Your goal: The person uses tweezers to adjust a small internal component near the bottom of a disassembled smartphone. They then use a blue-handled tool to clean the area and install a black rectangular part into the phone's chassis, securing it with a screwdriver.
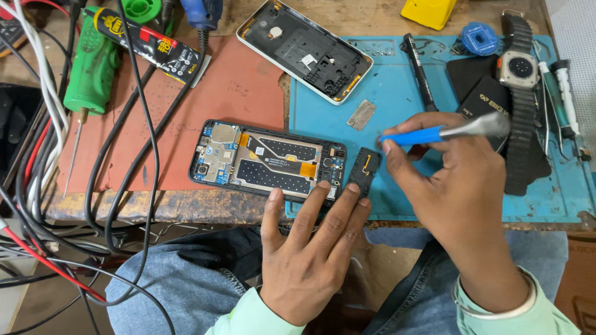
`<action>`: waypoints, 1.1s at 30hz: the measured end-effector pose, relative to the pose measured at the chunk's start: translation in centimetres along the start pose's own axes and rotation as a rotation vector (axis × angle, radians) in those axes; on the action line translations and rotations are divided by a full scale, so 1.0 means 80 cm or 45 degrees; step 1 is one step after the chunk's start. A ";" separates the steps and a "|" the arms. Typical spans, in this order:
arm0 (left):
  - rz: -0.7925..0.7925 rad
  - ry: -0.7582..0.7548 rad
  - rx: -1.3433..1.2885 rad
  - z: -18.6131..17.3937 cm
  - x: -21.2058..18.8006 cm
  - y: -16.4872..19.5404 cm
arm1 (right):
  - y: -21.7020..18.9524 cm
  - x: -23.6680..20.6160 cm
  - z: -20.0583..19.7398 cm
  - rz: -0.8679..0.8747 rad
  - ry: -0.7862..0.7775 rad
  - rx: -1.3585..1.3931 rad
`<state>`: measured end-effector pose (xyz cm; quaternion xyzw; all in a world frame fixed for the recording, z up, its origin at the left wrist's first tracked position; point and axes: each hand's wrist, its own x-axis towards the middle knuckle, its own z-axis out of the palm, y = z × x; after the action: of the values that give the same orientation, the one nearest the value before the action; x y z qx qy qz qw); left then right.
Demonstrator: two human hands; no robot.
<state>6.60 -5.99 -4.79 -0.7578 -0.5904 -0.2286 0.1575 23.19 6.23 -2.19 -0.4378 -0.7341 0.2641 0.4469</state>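
An opened phone (267, 160) lies flat across the seam of a red mat and a blue mat, its circuit boards and orange flex cable exposed. My left hand (307, 248) rests at the bench's front edge with its fingertips on the phone's near right corner. Just right of the phone lies a small black speaker module (364, 170), touching my left ring finger. My right hand (456, 198) grips a blue-handled screwdriver (444, 132), held level above the blue mat to the right of the module.
A detached white phone back frame (305, 49) lies at the back. A green soldering iron (92, 71), a glue tube (146, 44) and many cables (43, 186) crowd the left. A black pen-like tool (419, 71), a smartwatch (518, 68), a small metal shield (361, 115) and other tools sit on the blue mat (397, 198).
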 end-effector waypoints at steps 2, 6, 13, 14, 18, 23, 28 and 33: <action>0.008 0.002 0.003 0.000 0.001 0.000 | 0.001 -0.002 -0.002 -0.033 -0.164 0.226; 0.007 0.016 0.015 -0.001 0.001 -0.001 | 0.002 -0.004 -0.002 -0.117 -0.234 0.198; 0.015 0.017 0.023 -0.001 0.000 -0.002 | -0.001 -0.003 -0.001 0.097 -0.227 0.192; 0.010 0.013 0.015 -0.001 0.000 -0.002 | -0.002 -0.004 0.000 0.039 -0.103 0.036; 0.002 0.006 -0.014 -0.001 0.000 -0.001 | -0.003 -0.007 0.000 0.035 -0.092 0.124; 0.002 -0.006 -0.026 -0.003 0.000 -0.002 | -0.007 -0.007 -0.001 -0.112 0.009 -0.159; 0.007 0.027 0.002 -0.003 0.001 -0.002 | -0.006 -0.004 0.000 -0.018 -0.175 0.212; 0.009 0.018 -0.002 -0.003 0.001 -0.002 | -0.002 -0.012 0.003 -0.046 -0.016 0.042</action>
<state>6.41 -6.03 -4.56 -0.7585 -0.5863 -0.2339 0.1620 23.08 5.33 -2.56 -0.4152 -0.7403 0.2710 0.4541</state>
